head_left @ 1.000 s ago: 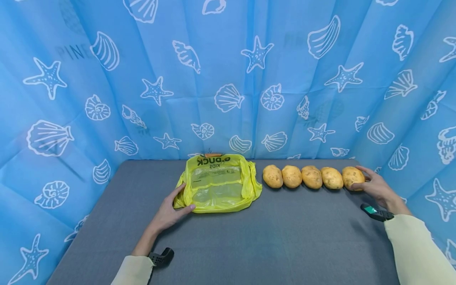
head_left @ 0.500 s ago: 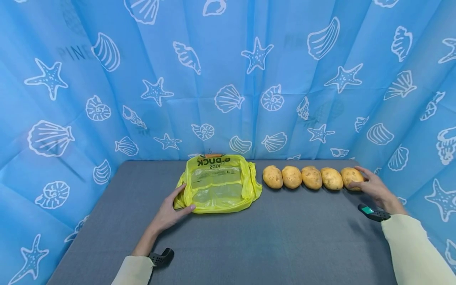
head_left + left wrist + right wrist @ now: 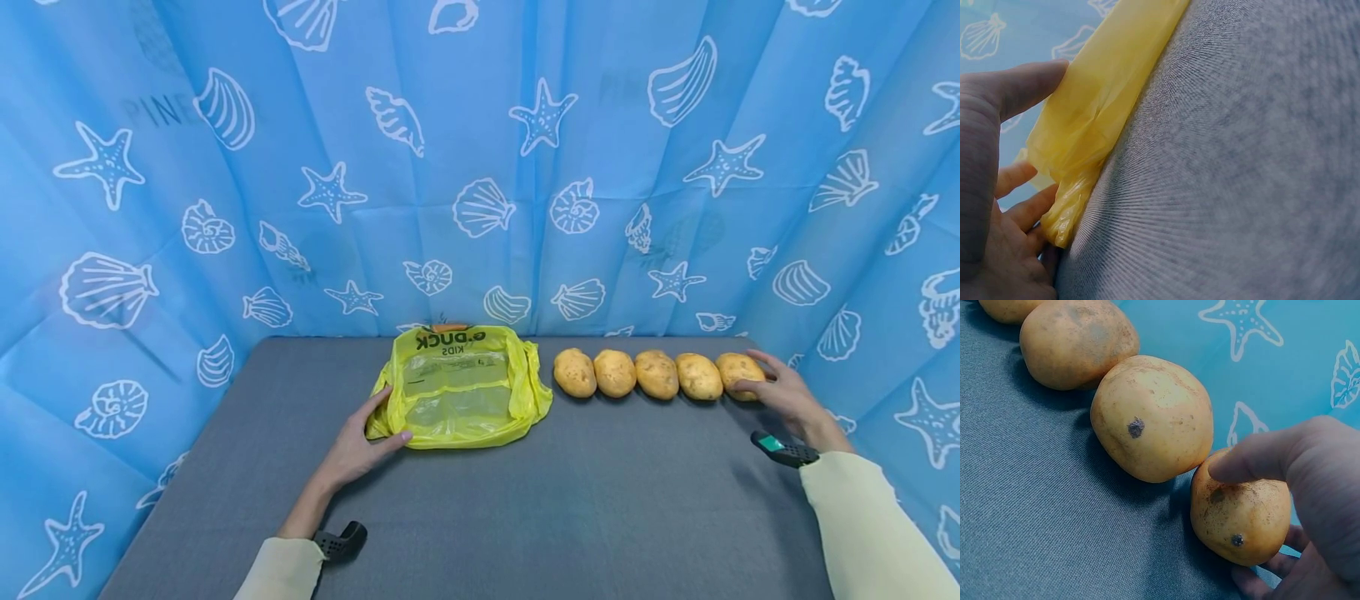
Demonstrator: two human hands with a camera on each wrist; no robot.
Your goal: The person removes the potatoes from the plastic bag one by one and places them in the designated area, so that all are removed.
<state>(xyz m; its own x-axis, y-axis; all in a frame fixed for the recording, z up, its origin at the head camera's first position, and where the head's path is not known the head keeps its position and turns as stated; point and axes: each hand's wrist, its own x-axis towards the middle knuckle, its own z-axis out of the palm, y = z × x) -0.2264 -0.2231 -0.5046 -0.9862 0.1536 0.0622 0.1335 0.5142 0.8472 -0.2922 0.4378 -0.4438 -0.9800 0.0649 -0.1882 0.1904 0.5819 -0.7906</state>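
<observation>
A yellow plastic bag (image 3: 454,400), its mouth spread out to show a translucent inside, lies on the grey table. My left hand (image 3: 354,446) is at its near left corner, fingers spread. In the left wrist view the thumb touches the bag's edge (image 3: 1104,87), with the other fingers behind the crumpled side. Several potatoes stand in a row right of the bag. My right hand (image 3: 791,398) holds the rightmost potato (image 3: 1241,515), thumb on top and fingers round the far side. That potato touches its neighbour (image 3: 1152,419) and sits on the table.
The grey tabletop (image 3: 570,517) spreads in front of the bag and the potatoes. A blue curtain (image 3: 480,167) with white shell and starfish prints hangs along the back and both sides, close behind the row. The leftmost potato (image 3: 575,372) is near the bag's right side.
My right hand has shifted slightly left with the rightmost potato, which now stands closer against its neighbour. The left hand and the bag have not visibly moved.
</observation>
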